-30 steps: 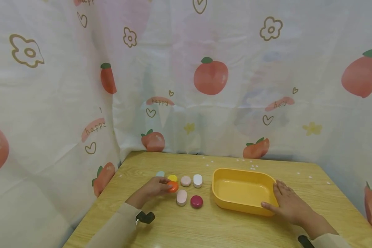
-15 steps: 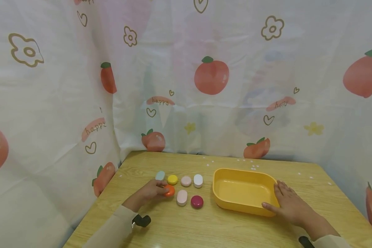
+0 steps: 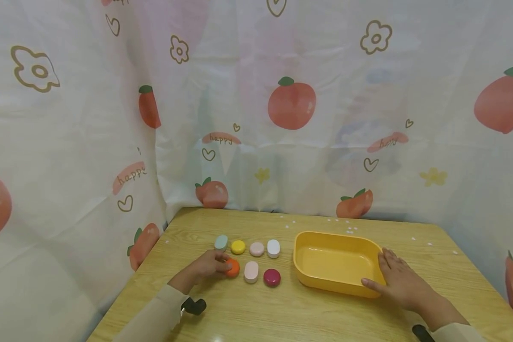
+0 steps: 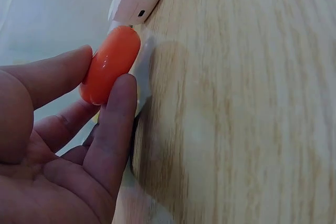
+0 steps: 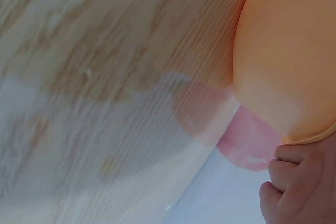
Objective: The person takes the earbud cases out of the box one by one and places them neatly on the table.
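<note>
My left hand (image 3: 207, 265) pinches a small, glossy orange rounded case (image 3: 232, 268) between thumb and fingers. In the left wrist view, the orange case (image 4: 111, 65) is tilted on edge close to the tabletop. Just right of it lies a pale pink oval case (image 3: 251, 272), whose side shows a small dark slot in the left wrist view. A round magenta case (image 3: 272, 278) is further right. My right hand (image 3: 403, 282) rests on the right end of a yellow plastic basin (image 3: 337, 284), fingers along the outside of its rim and thumb reaching across it.
A back row holds a mint oval case (image 3: 221, 243), a yellow round one (image 3: 238, 247), a light pink one (image 3: 257, 249) and a white oval one (image 3: 273, 249). Small white specks dot the far tabletop (image 3: 308, 220). A fruit-print curtain (image 3: 290, 171) hangs behind.
My left hand has brought the orange case down and slightly left, from in front of the yellow one to beside the pale pink oval. The mint case is uncovered. My right hand stays put.
</note>
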Motion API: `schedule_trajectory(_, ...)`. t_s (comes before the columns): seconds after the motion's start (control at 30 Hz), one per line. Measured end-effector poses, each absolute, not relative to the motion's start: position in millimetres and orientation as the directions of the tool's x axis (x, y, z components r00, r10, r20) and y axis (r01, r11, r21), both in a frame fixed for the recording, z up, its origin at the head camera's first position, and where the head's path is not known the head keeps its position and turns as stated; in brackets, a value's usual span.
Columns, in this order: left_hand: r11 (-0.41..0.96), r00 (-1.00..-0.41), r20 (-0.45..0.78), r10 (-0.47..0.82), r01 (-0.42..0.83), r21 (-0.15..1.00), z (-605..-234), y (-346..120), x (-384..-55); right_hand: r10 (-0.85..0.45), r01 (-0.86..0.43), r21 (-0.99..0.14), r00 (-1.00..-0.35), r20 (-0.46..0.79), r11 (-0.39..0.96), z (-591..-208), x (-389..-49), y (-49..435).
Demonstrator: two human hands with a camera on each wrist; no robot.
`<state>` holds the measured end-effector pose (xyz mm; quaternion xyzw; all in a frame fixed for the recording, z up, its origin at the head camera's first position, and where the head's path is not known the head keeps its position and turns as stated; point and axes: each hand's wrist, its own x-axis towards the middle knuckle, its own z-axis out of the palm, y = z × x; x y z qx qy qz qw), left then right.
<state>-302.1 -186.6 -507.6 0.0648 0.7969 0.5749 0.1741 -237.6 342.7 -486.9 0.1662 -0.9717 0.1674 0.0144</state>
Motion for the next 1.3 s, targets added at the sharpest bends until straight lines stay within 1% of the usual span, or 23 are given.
schedule_trajectory(0.13, 0.356, -0.929, -0.192, 0.318, -0.070, 0.932, -509, -186, -302, -0.317, -0.325, -0.322, -0.945, 0.079, 0.889, -486, -236, 343)
schedule_trajectory(0.3, 0.417, -0.929, -0.151, 0.337, 0.003, 0.909, -511, -185, -304, -0.316, -0.323, -0.314, -0.946, 0.075, 0.893, -485, -236, 344)
schedule_trajectory(0.47, 0.478, -0.939, -0.128, 0.321, 0.043, 0.877, -512, -185, -306, -0.317, -0.321, -0.316, -0.946, 0.067, 0.893, -487, -236, 343)
schedule_trajectory(0.67, 0.537, -0.942, -0.141, 0.305, 0.048, 0.842, -514, -186, -307, -0.318, -0.321, -0.320, -0.946, 0.064, 0.891, -489, -239, 345)
schedule_trajectory(1.0, 0.554, -0.937, -0.158, 0.311, 0.044, 0.831, -510, -186, -305, -0.331, -0.342, -0.261, -0.940, 0.088, 0.903, -484, -246, 344)
schedule_trajectory(1.13, 0.555, -0.939, -0.144, 0.312, 0.057, 0.830, -510, -183, -303, -0.341, -0.359, -0.271, -0.933, 0.113, 0.893, -483, -245, 347)
schedule_trajectory(1.3, 0.567, -0.943, -0.135, 0.303, 0.064, 0.821, -512, -184, -300, -0.340, -0.368, -0.329, -0.930, 0.139, 0.870, -484, -238, 355)
